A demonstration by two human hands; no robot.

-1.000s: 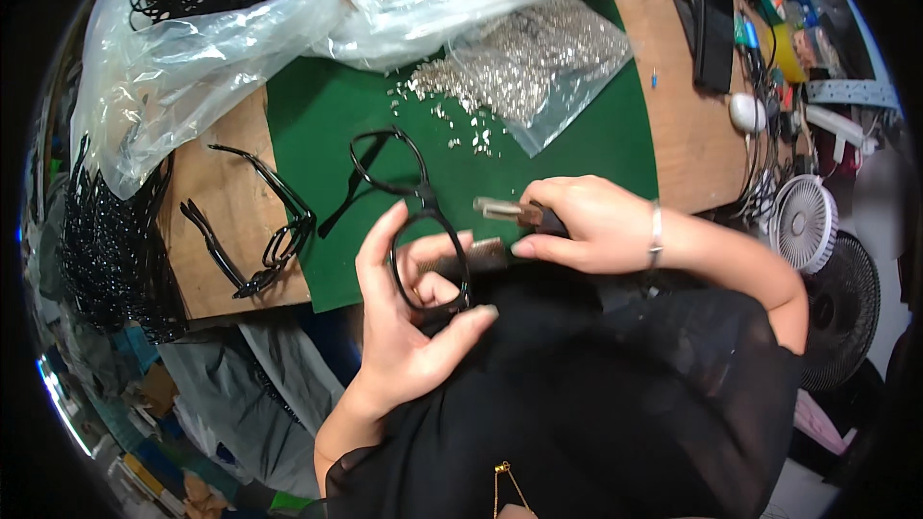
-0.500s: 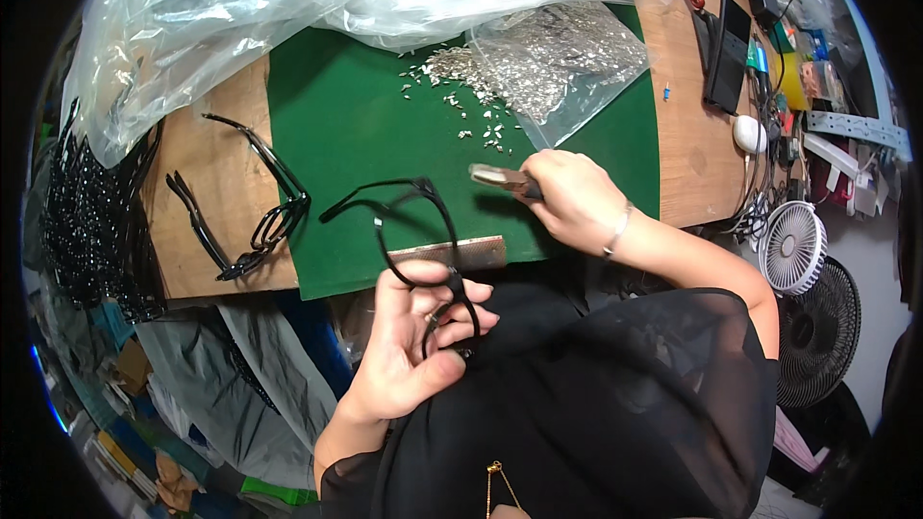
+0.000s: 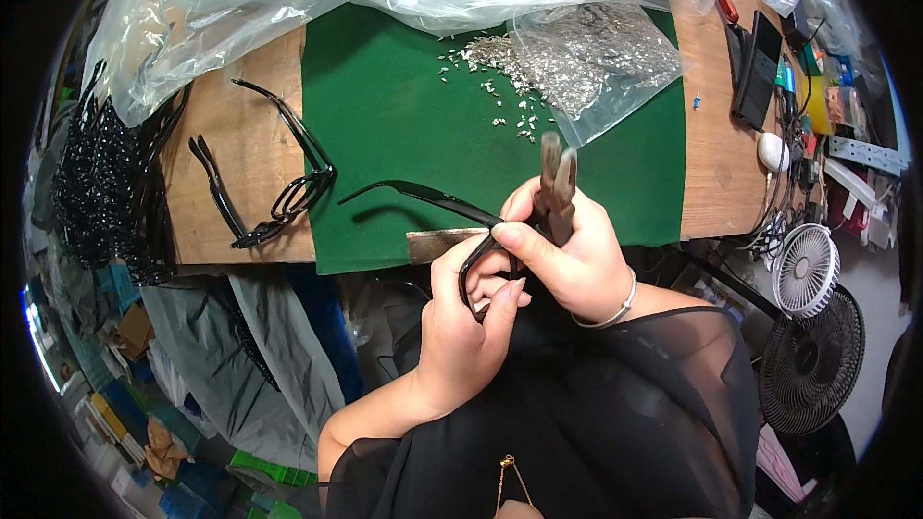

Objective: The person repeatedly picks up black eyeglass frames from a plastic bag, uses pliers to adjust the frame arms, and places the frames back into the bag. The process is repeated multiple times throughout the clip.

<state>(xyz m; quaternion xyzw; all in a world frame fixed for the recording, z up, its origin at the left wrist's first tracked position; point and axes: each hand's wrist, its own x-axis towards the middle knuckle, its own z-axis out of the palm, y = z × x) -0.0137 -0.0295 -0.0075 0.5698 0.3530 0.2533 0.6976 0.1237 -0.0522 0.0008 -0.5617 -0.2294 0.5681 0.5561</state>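
Close to my body, my left hand [image 3: 461, 332] is closed around the front of a black eyeglasses frame [image 3: 435, 198]. One temple of the frame stretches left over the green mat, and its rims are partly hidden by my fingers. My right hand [image 3: 591, 264] pinches the frame near the hinge between thumb and forefinger. That same hand also keeps a pair of metal pliers [image 3: 555, 194] in its grip, jaws pointing away from me. Another black eyeglasses frame [image 3: 306, 194] lies to the left, across the wood and the mat's edge.
Small silvery pieces [image 3: 500, 56] are scattered on the green mat [image 3: 385, 115], beside a clear bag [image 3: 601, 62] full of them. Large plastic sheeting [image 3: 260, 0] covers the back. Many black frames [image 3: 111, 183] hang at far left. A phone [image 3: 758, 67] and fans [image 3: 806, 269] are at right.
My right hand has come left to the eyeglasses frame and now pinches it, its pliers turned from pointing left to pointing away. The frame has rotated in my left hand. The view has shifted slightly.
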